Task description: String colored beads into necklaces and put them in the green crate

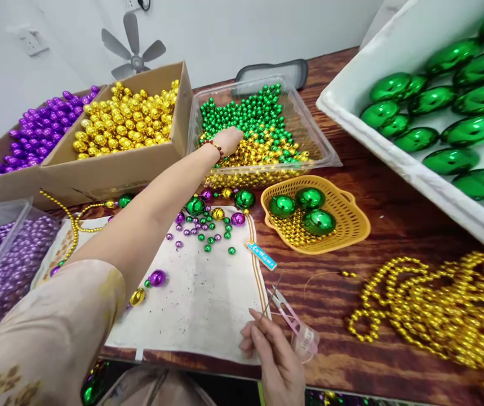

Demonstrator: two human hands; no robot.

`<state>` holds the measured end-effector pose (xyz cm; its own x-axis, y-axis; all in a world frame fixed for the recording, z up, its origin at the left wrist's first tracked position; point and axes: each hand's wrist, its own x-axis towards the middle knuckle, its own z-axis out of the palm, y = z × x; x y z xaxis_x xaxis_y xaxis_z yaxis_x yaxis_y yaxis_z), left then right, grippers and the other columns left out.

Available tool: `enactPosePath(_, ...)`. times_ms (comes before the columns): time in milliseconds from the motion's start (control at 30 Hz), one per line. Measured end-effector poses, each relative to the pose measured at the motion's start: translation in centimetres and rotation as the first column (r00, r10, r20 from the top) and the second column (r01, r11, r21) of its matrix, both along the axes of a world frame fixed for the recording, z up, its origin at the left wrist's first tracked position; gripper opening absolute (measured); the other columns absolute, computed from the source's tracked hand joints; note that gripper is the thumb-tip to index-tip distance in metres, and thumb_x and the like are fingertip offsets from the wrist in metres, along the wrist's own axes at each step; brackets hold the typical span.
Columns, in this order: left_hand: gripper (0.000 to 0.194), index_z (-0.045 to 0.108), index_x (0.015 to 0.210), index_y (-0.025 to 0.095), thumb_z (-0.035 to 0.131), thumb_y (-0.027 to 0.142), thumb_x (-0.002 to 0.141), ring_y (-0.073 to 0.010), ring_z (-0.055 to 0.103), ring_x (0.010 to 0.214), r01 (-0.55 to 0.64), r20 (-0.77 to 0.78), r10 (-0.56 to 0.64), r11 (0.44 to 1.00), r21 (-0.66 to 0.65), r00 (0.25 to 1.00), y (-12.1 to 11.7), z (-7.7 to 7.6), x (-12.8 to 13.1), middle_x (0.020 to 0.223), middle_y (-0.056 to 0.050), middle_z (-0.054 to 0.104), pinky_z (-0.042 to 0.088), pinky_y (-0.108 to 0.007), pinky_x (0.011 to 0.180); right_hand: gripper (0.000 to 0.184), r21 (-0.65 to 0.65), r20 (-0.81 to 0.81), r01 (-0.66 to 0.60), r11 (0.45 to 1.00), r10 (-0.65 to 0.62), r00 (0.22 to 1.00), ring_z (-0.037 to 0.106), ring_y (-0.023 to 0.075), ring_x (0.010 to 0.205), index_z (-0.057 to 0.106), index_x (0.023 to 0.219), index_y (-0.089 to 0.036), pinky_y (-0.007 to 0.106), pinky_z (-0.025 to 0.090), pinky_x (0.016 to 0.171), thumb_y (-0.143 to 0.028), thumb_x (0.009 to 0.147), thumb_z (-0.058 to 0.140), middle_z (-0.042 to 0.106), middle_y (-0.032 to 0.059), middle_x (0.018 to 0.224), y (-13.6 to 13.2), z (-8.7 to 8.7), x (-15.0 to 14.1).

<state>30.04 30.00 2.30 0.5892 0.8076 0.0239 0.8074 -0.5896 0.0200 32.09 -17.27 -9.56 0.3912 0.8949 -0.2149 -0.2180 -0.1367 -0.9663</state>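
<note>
My left hand [228, 140] reaches into a clear plastic tub [324, 160] of small green beads [242, 113] and gold beads [262, 149]. Its fingers point down among the beads and are hidden. Near the table's front edge, my right hand [278, 358] pinches a thin needle [272, 296] that slants up and away. Beside it lie pink-handled scissors [290, 316]. On the white cloth [191, 304] are loose small green and purple beads [210, 239], with larger shiny beads [218, 213] along its far edge. A purple ball [158, 277] lies near my left forearm.
An orange basket [358, 225] holds green balls and gold beads. Gold bead strands [436, 316] lie at right, below a white foam box [351, 113] of green balls. Cardboard boxes [127, 163] of gold and purple beads stand left, near a lilac bead tub [17, 270].
</note>
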Motion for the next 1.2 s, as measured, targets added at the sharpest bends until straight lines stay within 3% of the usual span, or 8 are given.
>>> enactPosePath(133, 0.027, 0.067, 0.106, 0.008, 0.052, 0.0, 0.086, -0.026, 0.061, 0.113, 0.007, 0.33, -0.003, 1.0, -0.008, 0.944, -2.6, 2.2, -1.3, 0.107, -0.013, 0.066, 0.046, -0.04, 0.099, 0.03, -0.004, 0.049, -0.041, 0.999, 0.041, 0.998, 0.071, 0.0199, 0.064, 0.075, 0.111, -0.021, 0.03, 0.06, 0.056, -0.043, 0.092, 0.066, 0.076, 0.0091, 0.084, 0.3, 0.0, -0.1)
enactPosePath(233, 0.018, 0.065, 0.107, 0.011, 0.056, 0.011, 0.092, -0.0179, 0.065, 0.097, 0.162, 0.702, 0.072, 0.951, -0.262, 0.709, -9.2, 3.9, -3.9, 0.095, -0.006, 0.065, 0.05, -0.036, 0.089, 0.025, -0.007, 0.082, -0.059, 0.998, 0.06, 0.995, 0.072, 0.0201, 0.065, 0.074, 0.097, -0.019, 0.029, 0.059, 0.055, -0.043, 0.091, 0.067, 0.077, 0.0098, 0.084, 0.7, 0.8, -0.5)
enactPosePath(400, 0.013, 0.07, 0.099, 0.015, 0.066, 0.02, 0.088, -0.0115, 0.067, 0.076, 0.491, 0.648, 0.631, 0.439, -0.752, 0.427, -22.7, 2.2, -10.1, 0.088, -0.004, 0.069, 0.054, -0.03, 0.081, 0.024, 0.085, 0.184, -0.04, 0.996, 0.024, 0.983, 0.066, 0.015, 0.054, 0.076, 0.095, -0.019, 0.025, 0.054, 0.051, -0.04, 0.093, 0.064, 0.071, 0.0031, 0.068, 1.2, 2.7, -1.3)
enactPosePath(500, 0.013, 0.072, 0.099, 0.017, 0.068, 0.022, 0.089, -0.012, 0.07, 0.078, 0.609, 0.529, 0.805, 0.283, -0.741, 0.269, -26.8, 0.2, -12.7, 0.09, -0.004, 0.071, 0.055, -0.03, 0.082, 0.022, 0.117, 0.213, -0.014, 0.993, -0.011, 0.977, 0.06, 0.0122, 0.048, 0.076, 0.096, -0.02, 0.023, 0.051, 0.047, -0.037, 0.094, 0.063, 0.064, -0.0008, 0.061, 0.7, 3.5, -2.0)
enactPosePath(733, 0.008, 0.07, 0.095, 0.015, 0.068, 0.022, 0.092, -0.0151, 0.073, 0.084, 0.677, 0.411, 0.906, 0.24, -0.696, 0.101, -28.7, -0.8, -14.4, 0.092, -0.006, 0.073, 0.058, -0.034, 0.088, 0.016, 0.179, 0.254, -0.001, 0.984, -0.045, 0.966, 0.056, 0.0089, 0.043, 0.076, 0.099, -0.021, 0.02, 0.047, 0.044, -0.03, 0.095, 0.063, 0.061, -0.0039, 0.057, -0.6, 4.3, -3.7)
enactPosePath(1000, 0.013, 0.069, 0.093, 0.014, 0.075, 0.023, 0.086, -0.017, 0.074, 0.08, 0.7, 0.436, 0.898, 0.274, -0.66, 0.06, -29.5, -1.1, -14.3, 0.091, -0.005, 0.073, 0.058, -0.039, 0.09, 0.017, 0.185, 0.258, -0.01, 0.983, -0.039, 0.965, 0.054, 0.0071, 0.041, 0.076, 0.1, -0.019, 0.018, 0.045, 0.043, -0.029, 0.096, 0.062, 0.06, -0.0044, 0.057, -0.7, 4.4, -3.8)
enactPosePath(1100, 0.023, 0.07, 0.097, 0.015, 0.08, 0.027, 0.081, -0.0178, 0.074, 0.081, 0.674, 0.508, 0.853, 0.308, -0.671, 0.116, -29.8, -1.2, -14.2, 0.091, -0.004, 0.073, 0.058, -0.038, 0.088, 0.017, 0.175, 0.254, 0.014, 0.985, -0.059, 0.966, 0.055, 0.0068, 0.042, 0.074, 0.099, -0.019, 0.018, 0.045, 0.044, -0.029, 0.097, 0.061, 0.06, -0.0046, 0.058, -0.9, 3.8, -3.8)
enactPosePath(1200, 0.036, 0.069, 0.109, 0.019, 0.081, 0.036, 0.081, -0.0183, 0.074, 0.082, 0.624, 0.593, 0.741, 0.308, -0.718, 0.315, -29.8, -1.2, -13.8, 0.09, -0.004, 0.074, 0.057, -0.037, 0.085, 0.018, 0.175, 0.205, 0.055, 0.983, -0.091, 0.975, 0.057, 0.0078, 0.046, 0.072, 0.1, -0.019, 0.019, 0.046, 0.046, -0.031, 0.098, 0.059, 0.061, -0.0034, 0.062, -0.9, 2.7, -4.0)
